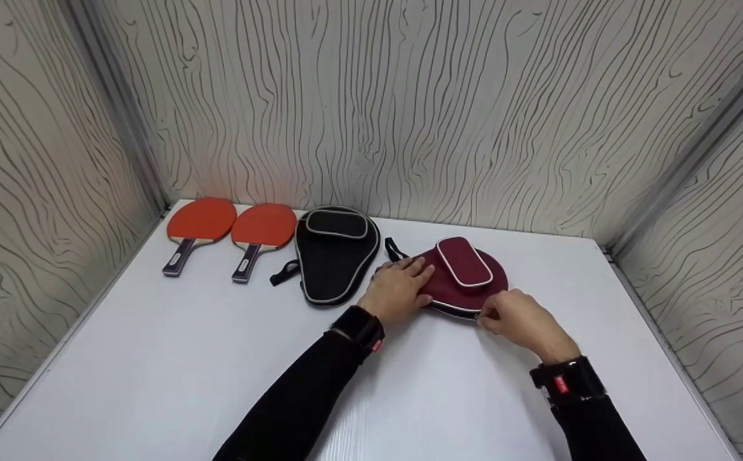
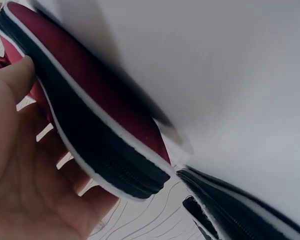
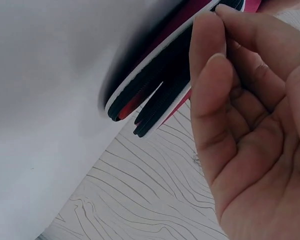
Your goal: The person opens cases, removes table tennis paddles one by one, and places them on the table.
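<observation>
Maroon fabric paddle case with white piping and a zipped front pocket (image 1: pixel 467 275) lies flat on the white bench (image 1: pixel 153 371), right of centre and towards the back edge. Left hand (image 1: pixel 398 289) rests palm-down on the case's left side, fingers fairly straight and spread over the fabric, pressing it to the bench. Right hand (image 1: pixel 517 318) is at the case's near-right edge, thumb and forefinger pinched together at the piping; the right wrist view shows the fingertips (image 3: pixel 210 35) at the black zipper band, with the zip parted just beside them and a red interior showing in the gap. Whether the puller itself is between the fingers cannot be told; probably yes.

In the left wrist view the case's closed edge (image 2: pixel 90 135) shows a black zipper strip between two white pipings, the palm (image 2: pixel 20 175) lying against it.

Black fabric paddle case with white piping (image 1: pixel 335 254) lies just left of the maroon one, close but apart, its strap loops trailing on both sides. Two orange-faced table tennis paddles with dark handles (image 1: pixel 199 224) (image 1: pixel 261 230) lie side by side near the back-left corner, handles pointing towards the front edge. Both forearms wear black sleeves and black wrist straps.
</observation>
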A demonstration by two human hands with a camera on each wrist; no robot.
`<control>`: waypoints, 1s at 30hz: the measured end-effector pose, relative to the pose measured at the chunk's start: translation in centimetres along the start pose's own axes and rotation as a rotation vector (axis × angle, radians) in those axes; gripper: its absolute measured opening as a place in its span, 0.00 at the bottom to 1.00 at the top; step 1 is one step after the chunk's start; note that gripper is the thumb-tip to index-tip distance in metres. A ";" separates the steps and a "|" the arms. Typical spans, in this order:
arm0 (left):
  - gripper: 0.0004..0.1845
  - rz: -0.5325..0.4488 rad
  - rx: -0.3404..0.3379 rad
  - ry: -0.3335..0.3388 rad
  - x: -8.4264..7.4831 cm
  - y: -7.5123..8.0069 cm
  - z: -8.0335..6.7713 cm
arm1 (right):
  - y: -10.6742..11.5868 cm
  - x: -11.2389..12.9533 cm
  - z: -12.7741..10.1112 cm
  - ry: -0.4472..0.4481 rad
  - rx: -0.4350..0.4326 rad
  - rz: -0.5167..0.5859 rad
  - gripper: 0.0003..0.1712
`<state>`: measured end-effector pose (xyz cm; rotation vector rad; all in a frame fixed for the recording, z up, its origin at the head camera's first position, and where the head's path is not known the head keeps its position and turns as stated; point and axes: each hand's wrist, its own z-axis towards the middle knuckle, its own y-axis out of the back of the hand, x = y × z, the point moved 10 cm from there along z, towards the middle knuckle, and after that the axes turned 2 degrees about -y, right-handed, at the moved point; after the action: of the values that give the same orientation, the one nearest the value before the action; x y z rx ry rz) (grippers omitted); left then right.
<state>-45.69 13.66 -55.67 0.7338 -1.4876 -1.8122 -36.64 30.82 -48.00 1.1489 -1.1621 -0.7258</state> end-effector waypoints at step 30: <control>0.37 -0.131 0.238 -0.211 -5.0 7.1 -8.8 | 0.8 -3.2 0.6 -0.051 -0.122 -0.101 0.08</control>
<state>-34.76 11.39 -50.30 0.7894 -1.8558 -1.8757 -38.18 33.74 -48.27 1.0976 -1.0925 -0.8957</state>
